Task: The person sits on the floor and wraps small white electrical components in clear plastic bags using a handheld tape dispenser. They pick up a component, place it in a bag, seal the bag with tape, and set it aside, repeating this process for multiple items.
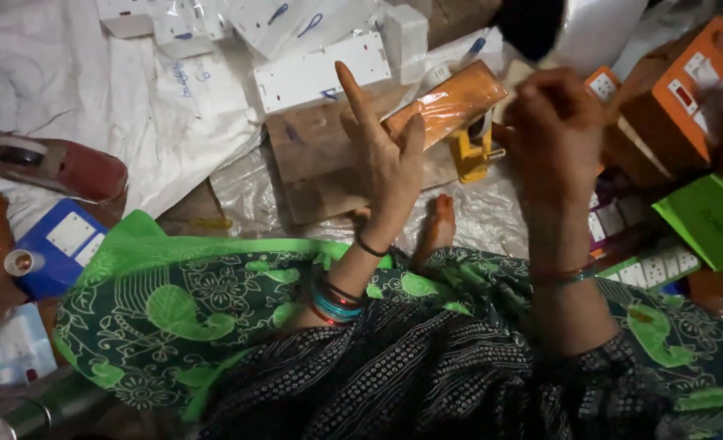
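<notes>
Two hands work over the wooden board (329, 167): the left hand (386, 159) grips an orange plastic-wrapped packet (447, 104) near one end while the right hand (553, 122), fingers curled at the other end, seems mid-wrapping; a firmer hold looks needed.

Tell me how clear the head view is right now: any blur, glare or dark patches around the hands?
Head view: the right hand is smeared by motion blur; the left hand is sharper, against an orange wrapped pack whose film shows mild glare; white plastic sheeting at upper left is bright; the bottom edge and right corner are dim, and a dark blurred shape blocks the top.
</notes>
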Tool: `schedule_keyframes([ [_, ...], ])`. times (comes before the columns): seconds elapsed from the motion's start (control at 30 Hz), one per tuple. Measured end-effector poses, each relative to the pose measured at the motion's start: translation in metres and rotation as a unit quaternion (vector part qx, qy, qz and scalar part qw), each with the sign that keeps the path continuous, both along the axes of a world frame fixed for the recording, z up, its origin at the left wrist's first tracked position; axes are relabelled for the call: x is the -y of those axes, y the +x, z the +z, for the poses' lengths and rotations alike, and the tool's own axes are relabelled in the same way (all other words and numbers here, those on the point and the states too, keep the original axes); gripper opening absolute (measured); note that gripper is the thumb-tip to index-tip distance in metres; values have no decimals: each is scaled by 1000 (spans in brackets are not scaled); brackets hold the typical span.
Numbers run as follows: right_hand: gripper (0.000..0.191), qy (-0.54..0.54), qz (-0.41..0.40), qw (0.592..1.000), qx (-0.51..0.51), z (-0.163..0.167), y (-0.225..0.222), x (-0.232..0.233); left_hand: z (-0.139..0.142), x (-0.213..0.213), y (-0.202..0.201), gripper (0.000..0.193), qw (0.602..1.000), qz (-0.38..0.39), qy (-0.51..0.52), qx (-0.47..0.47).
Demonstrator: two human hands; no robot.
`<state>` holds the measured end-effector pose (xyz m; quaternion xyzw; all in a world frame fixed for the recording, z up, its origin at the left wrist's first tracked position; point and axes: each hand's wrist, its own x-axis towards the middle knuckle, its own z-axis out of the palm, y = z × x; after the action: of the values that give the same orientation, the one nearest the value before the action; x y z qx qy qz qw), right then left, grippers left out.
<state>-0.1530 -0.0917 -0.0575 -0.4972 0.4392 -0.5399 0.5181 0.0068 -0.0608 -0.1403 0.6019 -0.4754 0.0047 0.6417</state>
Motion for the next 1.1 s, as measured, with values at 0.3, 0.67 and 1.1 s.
schedule_keyframes([
  [0.3,10,-88,169,954,-232,-1,55,50,7,-11,-2,94,980,-97,44,-170],
  [0.67,33,-208,168,817,-510,-2,41,54,-6,-6,-4,74,985,-120,-49,-115],
  [1.1,40,-163,282,813,-482,7,18,71,-9,-3,6,28,982,-149,53,-103],
])
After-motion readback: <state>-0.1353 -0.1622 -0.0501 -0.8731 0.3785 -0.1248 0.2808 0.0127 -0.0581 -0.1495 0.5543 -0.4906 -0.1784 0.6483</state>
